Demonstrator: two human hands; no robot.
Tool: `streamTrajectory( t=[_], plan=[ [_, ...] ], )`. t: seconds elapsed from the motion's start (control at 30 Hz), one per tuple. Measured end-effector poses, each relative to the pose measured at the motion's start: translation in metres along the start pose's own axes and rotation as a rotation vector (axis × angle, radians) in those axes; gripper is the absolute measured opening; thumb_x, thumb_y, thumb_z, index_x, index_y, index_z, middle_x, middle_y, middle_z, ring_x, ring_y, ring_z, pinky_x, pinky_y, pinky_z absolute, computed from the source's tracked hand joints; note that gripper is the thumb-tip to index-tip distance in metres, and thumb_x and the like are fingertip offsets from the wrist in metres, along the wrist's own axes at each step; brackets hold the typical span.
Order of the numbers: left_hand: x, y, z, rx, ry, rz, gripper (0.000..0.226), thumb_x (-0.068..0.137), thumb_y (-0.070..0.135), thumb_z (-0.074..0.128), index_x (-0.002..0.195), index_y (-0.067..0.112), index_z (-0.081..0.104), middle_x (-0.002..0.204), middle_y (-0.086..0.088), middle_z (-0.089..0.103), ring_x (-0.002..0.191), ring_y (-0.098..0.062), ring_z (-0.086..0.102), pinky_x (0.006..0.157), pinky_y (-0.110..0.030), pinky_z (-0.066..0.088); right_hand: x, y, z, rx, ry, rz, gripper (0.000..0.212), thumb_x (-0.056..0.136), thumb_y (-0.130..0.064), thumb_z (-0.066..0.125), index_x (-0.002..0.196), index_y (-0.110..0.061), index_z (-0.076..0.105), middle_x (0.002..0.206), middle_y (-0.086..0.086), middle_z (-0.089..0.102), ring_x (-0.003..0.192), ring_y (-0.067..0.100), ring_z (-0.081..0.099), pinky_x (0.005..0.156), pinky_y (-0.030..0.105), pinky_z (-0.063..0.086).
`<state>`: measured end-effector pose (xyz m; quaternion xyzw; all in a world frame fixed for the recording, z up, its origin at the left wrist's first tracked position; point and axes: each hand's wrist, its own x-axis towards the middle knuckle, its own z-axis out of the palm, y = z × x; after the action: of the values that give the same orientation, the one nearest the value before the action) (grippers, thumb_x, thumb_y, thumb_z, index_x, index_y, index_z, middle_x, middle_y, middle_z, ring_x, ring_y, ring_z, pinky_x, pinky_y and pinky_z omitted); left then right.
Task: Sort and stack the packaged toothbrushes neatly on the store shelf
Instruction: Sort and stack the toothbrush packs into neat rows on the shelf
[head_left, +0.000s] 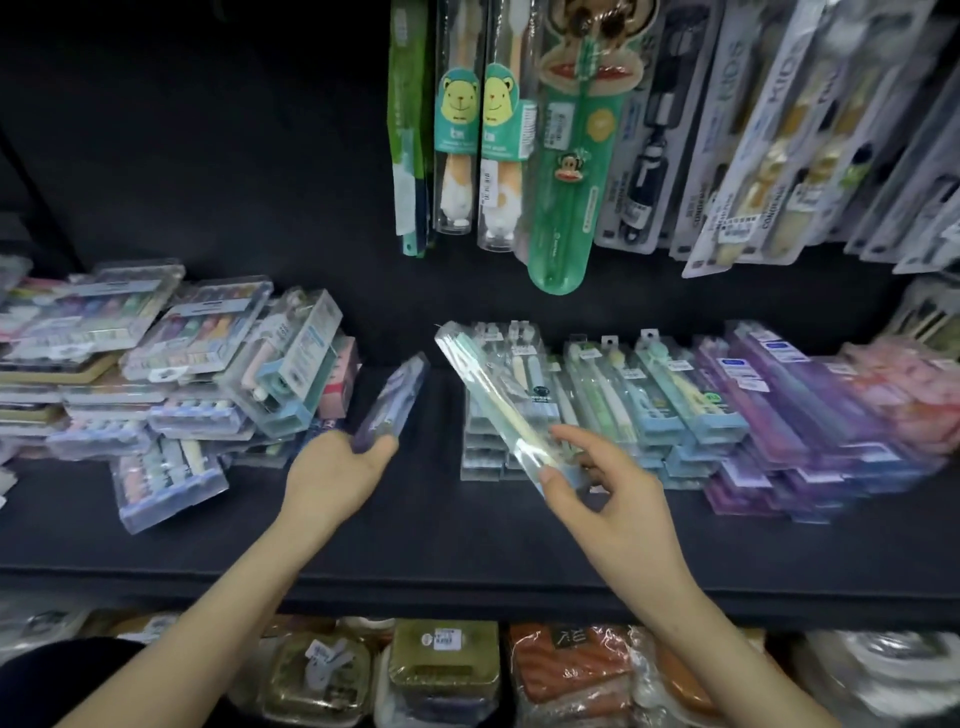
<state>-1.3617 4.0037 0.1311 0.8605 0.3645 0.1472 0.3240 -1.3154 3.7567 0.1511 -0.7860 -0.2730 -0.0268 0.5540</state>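
Above the shelf (415, 530), the left hand (337, 470) clasps a purple pack (390, 402) while the right hand (602, 501) pinches a clear teal pack (493, 400) by its near end, a thin grip that may let it twist loose.

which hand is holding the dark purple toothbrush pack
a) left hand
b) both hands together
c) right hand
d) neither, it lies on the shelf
a: the left hand grips the purple pack by its near end, while the right hand pinches a clear pale blue-green pack.
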Motion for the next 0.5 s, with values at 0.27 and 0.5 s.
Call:
streamTrajectory(
  t=[0.27,0.5],
  plan=[
    [-0.016,0.041,-0.018,-0.073,0.164,0.389,0.033,0.078,0.029,0.069,0.063,0.007,0.05,0.058,-0.005,0.049,0.052,-0.012,0.045,0.046,-0.024,0.029,0.013,0.022,-0.043,-0.439,0.276,-0.062,0.03,0.086,-0.013,0.068,0.116,-0.008,0.067,0.118,0.001,0.065,0.108,0.01,0.058,0.092,0.015,0.042],
    [-0.011,0.073,0.004,-0.061,0.094,0.486,0.024,0.078,0.03,0.071,0.074,0.011,0.057,0.072,0.003,0.05,0.065,-0.003,0.046,0.051,-0.014,0.03,0.064,0.053,-0.066,-0.784,0.234,0.077,0.035,0.088,-0.015,0.062,0.119,0.001,0.065,0.122,0.021,0.062,0.114,0.034,0.056,0.096,0.037,0.042]
  ],
)
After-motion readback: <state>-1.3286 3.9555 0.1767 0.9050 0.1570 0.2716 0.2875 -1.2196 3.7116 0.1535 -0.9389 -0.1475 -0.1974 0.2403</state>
